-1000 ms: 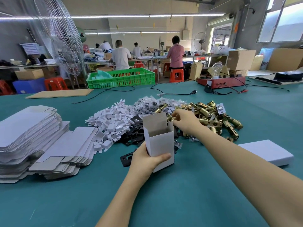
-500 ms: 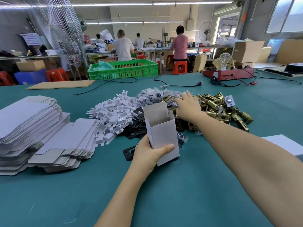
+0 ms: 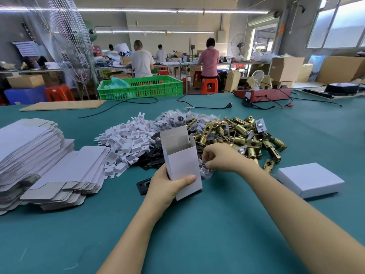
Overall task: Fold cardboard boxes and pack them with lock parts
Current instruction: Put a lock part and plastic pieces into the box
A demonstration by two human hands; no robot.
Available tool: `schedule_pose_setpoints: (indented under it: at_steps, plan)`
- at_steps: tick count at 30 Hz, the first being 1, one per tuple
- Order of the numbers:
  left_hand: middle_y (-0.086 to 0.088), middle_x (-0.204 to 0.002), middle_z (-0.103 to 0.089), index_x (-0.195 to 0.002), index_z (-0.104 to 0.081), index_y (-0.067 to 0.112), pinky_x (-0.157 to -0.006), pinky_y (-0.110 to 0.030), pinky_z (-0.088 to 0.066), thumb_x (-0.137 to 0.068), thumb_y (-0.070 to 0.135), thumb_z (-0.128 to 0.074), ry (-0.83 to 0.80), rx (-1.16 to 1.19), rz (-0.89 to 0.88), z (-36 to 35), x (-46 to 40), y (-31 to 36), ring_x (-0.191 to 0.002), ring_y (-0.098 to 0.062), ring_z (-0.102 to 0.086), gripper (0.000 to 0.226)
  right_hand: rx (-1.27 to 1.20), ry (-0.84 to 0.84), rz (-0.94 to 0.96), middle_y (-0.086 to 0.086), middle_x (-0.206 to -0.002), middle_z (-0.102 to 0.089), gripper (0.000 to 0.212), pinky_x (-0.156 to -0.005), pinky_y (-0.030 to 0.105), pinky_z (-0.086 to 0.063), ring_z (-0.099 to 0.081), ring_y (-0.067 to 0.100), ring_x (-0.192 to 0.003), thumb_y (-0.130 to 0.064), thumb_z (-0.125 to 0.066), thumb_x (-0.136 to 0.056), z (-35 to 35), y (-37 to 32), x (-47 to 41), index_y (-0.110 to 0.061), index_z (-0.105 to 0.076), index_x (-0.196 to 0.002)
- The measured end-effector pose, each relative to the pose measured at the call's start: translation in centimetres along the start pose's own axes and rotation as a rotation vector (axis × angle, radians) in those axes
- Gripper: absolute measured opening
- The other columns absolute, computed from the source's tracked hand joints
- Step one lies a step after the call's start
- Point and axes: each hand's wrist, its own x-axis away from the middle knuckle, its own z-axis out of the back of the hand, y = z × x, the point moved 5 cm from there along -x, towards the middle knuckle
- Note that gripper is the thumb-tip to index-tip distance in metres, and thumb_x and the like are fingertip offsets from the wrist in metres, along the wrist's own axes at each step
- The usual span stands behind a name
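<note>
A wide teal felt-covered work table fills the view, and at its 9 o'clock side sits a tall stack of flat grey-white unfolded cardboard box blanks, fanned out toward the middle. At 12 o'clock, at the table's far edge, stands a green slotted plastic crate. Around 1 o'clock lies a heap of brass-coloured cylindrical lock latches, with a pile of small white plastic clips beside it at 11 o'clock, clear bagged small parts between the two piles, and flat black metal plates just in front of the clips. At 3 o'clock rests a closed flat white cardboard box, apart from the latches. At the centre, the left hand grips a folded upright white cardboard box with its top flap open, thumb across the front face and fingers curled behind. Just beside the box at its 3 o'clock, the right hand has its fingers curled down, pinching a small clear plastic bag at the near edge of the parts heap; what the bag contains cannot be made out.
</note>
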Motion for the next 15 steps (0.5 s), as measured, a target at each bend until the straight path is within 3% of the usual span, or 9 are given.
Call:
schedule_pose_setpoints:
  at_steps: [2, 4, 6, 10, 15]
  plan:
    - [0.013, -0.096, -0.076, -0.103, -0.066, 0.029, -0.069, -0.019, -0.054, -0.069, 0.016, -0.088, 0.009, 0.0, 0.007, -0.1, 0.1, 0.1, -0.088, -0.007, -0.072, 0.042, -0.05, -0.059, 0.0, -0.014, -0.086, -0.051, 0.041, -0.056, 0.011, -0.034, -0.049, 0.011, -0.087, -0.012, -0.062, -0.085, -0.7, 0.0, 0.7, -0.02, -0.055, -0.125]
    - [0.011, -0.097, -0.076, -0.105, -0.066, 0.027, -0.074, -0.024, -0.055, -0.068, 0.017, -0.089, 0.005, -0.012, 0.01, -0.2, 0.2, 0.3, -0.089, -0.008, -0.072, 0.045, -0.112, -0.147, 0.001, -0.011, -0.092, -0.051, 0.051, -0.064, 0.015, -0.038, -0.049, 0.012, -0.089, -0.02, -0.066, -0.087, -1.6, -0.1, 1.3, -0.021, -0.05, -0.135]
    - [0.008, -0.1, -0.076, -0.108, -0.066, 0.026, -0.079, -0.029, -0.056, -0.064, 0.019, -0.09, -0.011, -0.025, 0.01, -0.3, 0.4, 0.4, -0.092, -0.012, -0.072, 0.051, -0.162, -0.127, -0.019, -0.002, -0.1, -0.051, 0.043, -0.073, 0.024, -0.039, -0.051, 0.016, -0.091, -0.028, -0.069, -0.085, -2.0, 0.1, 1.7, -0.022, -0.057, -0.126]
    - [0.011, -0.099, -0.075, -0.106, -0.066, 0.029, -0.08, -0.028, -0.056, -0.061, 0.018, -0.09, -0.032, -0.048, -0.012, -0.4, 0.7, 0.7, -0.093, -0.009, -0.071, 0.051, -0.248, 0.105, -0.067, -0.005, -0.078, -0.052, 0.012, -0.056, 0.022, -0.035, -0.051, 0.012, -0.073, -0.025, -0.07, -0.084, -1.7, 0.9, 2.8, -0.02, -0.061, -0.089]
    - [0.013, -0.1, -0.075, -0.105, -0.066, 0.031, -0.076, -0.023, -0.052, -0.059, 0.024, -0.087, -0.064, -0.08, -0.018, -0.7, 0.8, 0.9, -0.092, -0.006, -0.071, 0.051, -0.423, 0.267, -0.212, 0.002, -0.079, -0.06, 0.008, -0.061, 0.024, -0.047, -0.057, 0.009, -0.063, -0.014, -0.057, -0.093, -0.7, 2.7, 4.7, -0.011, -0.052, -0.088]
